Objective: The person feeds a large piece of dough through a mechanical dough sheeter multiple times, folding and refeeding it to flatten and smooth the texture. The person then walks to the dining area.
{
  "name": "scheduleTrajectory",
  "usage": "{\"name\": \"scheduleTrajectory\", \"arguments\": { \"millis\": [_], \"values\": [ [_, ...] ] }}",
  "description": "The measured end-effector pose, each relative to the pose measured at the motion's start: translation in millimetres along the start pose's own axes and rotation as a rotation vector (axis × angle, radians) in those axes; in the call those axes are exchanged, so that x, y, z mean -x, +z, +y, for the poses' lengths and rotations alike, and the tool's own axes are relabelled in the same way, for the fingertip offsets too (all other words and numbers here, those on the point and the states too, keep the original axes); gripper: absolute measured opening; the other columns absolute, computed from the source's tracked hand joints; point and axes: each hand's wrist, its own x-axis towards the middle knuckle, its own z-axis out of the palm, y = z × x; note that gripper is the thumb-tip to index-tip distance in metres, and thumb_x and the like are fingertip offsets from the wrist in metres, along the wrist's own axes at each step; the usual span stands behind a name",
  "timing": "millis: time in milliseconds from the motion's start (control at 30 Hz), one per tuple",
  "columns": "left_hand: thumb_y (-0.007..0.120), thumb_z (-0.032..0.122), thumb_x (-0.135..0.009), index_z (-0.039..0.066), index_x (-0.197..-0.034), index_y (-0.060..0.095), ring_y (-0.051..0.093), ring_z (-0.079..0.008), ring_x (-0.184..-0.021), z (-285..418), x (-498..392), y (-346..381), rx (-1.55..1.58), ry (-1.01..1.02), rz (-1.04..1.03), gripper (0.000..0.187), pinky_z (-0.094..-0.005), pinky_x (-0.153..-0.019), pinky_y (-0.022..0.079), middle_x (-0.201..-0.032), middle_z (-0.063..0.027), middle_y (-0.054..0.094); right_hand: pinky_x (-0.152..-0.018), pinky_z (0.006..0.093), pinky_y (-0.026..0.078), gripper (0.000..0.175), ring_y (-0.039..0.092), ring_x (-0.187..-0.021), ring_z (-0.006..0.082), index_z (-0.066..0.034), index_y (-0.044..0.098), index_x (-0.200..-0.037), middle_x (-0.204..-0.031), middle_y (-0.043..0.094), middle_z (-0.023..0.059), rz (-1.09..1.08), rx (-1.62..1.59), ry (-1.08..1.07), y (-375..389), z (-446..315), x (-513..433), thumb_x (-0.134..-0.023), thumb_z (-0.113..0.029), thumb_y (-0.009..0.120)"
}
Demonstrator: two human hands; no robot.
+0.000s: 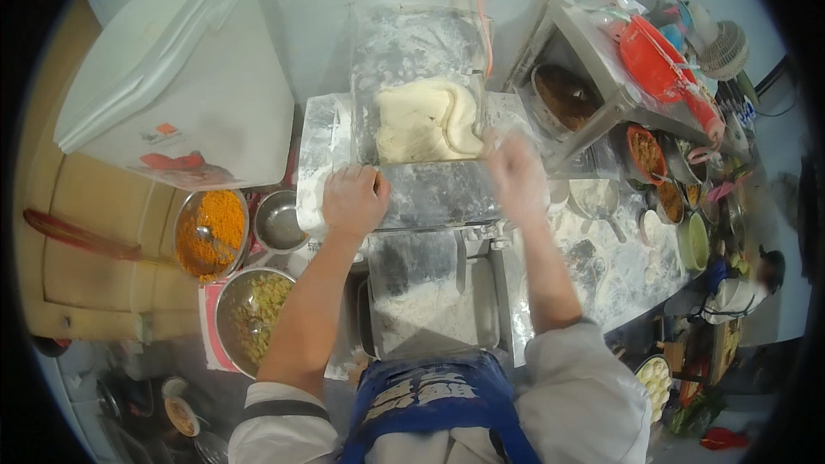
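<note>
A dough sheeter (pixel 438 190) with a floured metal cover stands before me. Folded pale dough (pixel 416 119) lies on its floured feed tray (pixel 419 38), with a thick rolled lobe along the right side. My left hand (pixel 354 200) rests with curled fingers at the machine's left front corner; nothing shows in it. At the right end of the cover, close to the dough's lower right edge, my right hand (pixel 512 174) is blurred by motion. Its fingers and any contact with the dough are unclear. Below the machine's front, a metal tray (pixel 486 309) holds white flour (pixel 412 316).
At left stand a big white lidded bin (pixel 213 96), a bowl of orange shreds (pixel 222 219), a small steel bowl (pixel 280 222) and a bowl of chopped green filling (pixel 261 299). Right are a floured worktop (pixel 596 270), a scoop (pixel 593 200), a metal stand (pixel 580 38) and a red strainer (pixel 654 61).
</note>
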Motion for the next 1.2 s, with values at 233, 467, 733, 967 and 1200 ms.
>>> {"name": "scheduleTrajectory", "arguments": {
  "millis": [233,467,733,967,1200],
  "values": [
    [0.07,0.018,-0.091,0.007,-0.079,0.064,0.066,-0.0393,-0.085,3,-4,-3,-0.004,0.021,-0.04,0.018,-0.0543,-0.079,0.049,-0.084,-0.0148,0.068,-0.105,0.041,0.056,0.047,0.068,-0.124,0.0257,-0.0078,0.069,-0.142,-0.135,0.072,0.0136,-1.444,-0.243,0.214,142,163,198,-0.097,-0.018,0.079],
    [0.066,0.019,-0.096,0.005,-0.08,0.065,0.065,-0.0435,-0.083,32,-12,23,0.054,0.053,-0.025,0.022,-0.056,-0.078,0.05,-0.084,-0.0187,0.068,-0.085,0.0416,0.057,0.046,0.071,-0.105,0.0232,-0.0048,0.068,-0.138,-0.111,0.075,0.012,-0.27,-1.089,0.282,189,413,137,-0.097,-0.023,0.077],
    [0.067,0.016,-0.095,0.005,-0.077,0.062,0.066,-0.0417,-0.079,-17,5,-12,-0.171,0.058,-0.044,0.022,-0.055,-0.075,0.051,-0.081,-0.0161,0.068,-0.106,0.0525,0.056,0.05,0.067,-0.128,0.034,-0.0036,0.063,-0.145,-0.14,0.069,0.0197,-0.005,-1.421,0.74,213,195,145,-0.103,-0.03,0.07],
    [0.066,0.015,-0.097,0.005,-0.076,0.061,0.065,-0.0415,-0.078,16,-8,22,-0.05,0.15,-0.023,0.024,-0.0551,-0.072,0.05,-0.08,-0.0156,0.066,-0.115,0.0485,0.054,0.042,0.069,-0.129,0.0335,0.0045,0.06,-0.143,-0.143,0.069,0.0166,-0.042,-1.809,0.97,191,300,166,-0.107,-0.017,0.064],
    [0.064,0.019,-0.099,0.005,-0.078,0.062,0.066,-0.0412,-0.081,-2,2,6,-0.146,0.064,-0.055,0.026,-0.0555,-0.074,0.051,-0.083,-0.0145,0.067,-0.098,0.0422,0.063,0.048,0.073,-0.121,0.028,-0.0004,0.062,-0.143,-0.137,0.071,0.0142,-0.149,-1.119,1.192,74,166,189,-0.096,-0.003,0.075]
  ]
}}
